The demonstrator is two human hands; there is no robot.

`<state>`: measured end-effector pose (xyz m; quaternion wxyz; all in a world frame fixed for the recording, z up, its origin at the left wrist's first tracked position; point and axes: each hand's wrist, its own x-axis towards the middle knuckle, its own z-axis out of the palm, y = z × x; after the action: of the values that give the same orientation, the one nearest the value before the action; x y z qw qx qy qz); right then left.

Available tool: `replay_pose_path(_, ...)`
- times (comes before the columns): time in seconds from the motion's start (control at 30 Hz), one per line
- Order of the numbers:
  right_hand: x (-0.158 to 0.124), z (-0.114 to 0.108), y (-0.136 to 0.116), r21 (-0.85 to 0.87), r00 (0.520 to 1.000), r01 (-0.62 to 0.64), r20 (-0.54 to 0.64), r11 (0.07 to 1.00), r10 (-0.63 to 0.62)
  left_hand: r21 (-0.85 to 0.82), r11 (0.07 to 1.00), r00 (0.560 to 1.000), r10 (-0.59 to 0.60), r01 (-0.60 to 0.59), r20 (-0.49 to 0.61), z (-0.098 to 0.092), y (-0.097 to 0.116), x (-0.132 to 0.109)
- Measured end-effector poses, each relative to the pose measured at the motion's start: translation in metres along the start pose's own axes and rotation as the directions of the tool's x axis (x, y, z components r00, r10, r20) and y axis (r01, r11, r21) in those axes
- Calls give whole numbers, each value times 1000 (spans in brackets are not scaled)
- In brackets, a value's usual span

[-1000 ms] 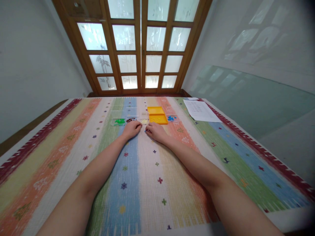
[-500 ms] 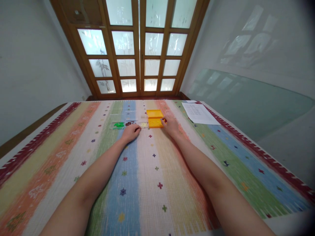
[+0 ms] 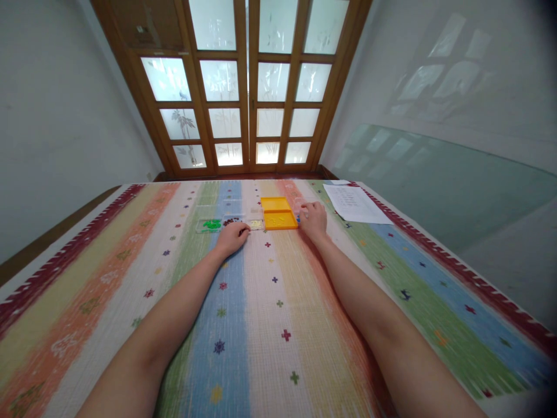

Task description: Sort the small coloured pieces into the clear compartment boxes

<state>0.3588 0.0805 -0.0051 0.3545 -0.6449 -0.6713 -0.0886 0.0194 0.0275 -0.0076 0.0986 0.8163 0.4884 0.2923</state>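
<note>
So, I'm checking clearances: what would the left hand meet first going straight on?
The left hand would probably meet the small box of pale pieces first, though depth is unclear.

The bare left forearm (image 3: 183, 297) and bare right forearm (image 3: 354, 289) slant inward from the near side. The bare left hand (image 3: 231, 238) sits low, fingers curled, tips toward the right. The bare right hand (image 3: 315, 222), slightly farther, bends at the wrist, fingers curled leftward.
</note>
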Motion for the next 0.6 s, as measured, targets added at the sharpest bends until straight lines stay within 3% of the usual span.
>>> replay_pose_path(0.1,4,-2,0,-3,997,82,-14,997,-82,10,1000,1000,-11,12,-23,0,-1,0)
replay_pose_path(0.3,7,-4,6,-51,980,185,80,981,-181,5,1000,999,-17,17,-27,-1,2,0)
replay_pose_path(0.47,6,-11,2,-49,991,136,12,990,-136,5,1000,1000,-12,13,-24,-2,4,-1)
replay_pose_path(0.6,1,-15,-1,-137,995,46,90,990,-34,-2,1000,1000,-10,10,-18,-2,4,-1)
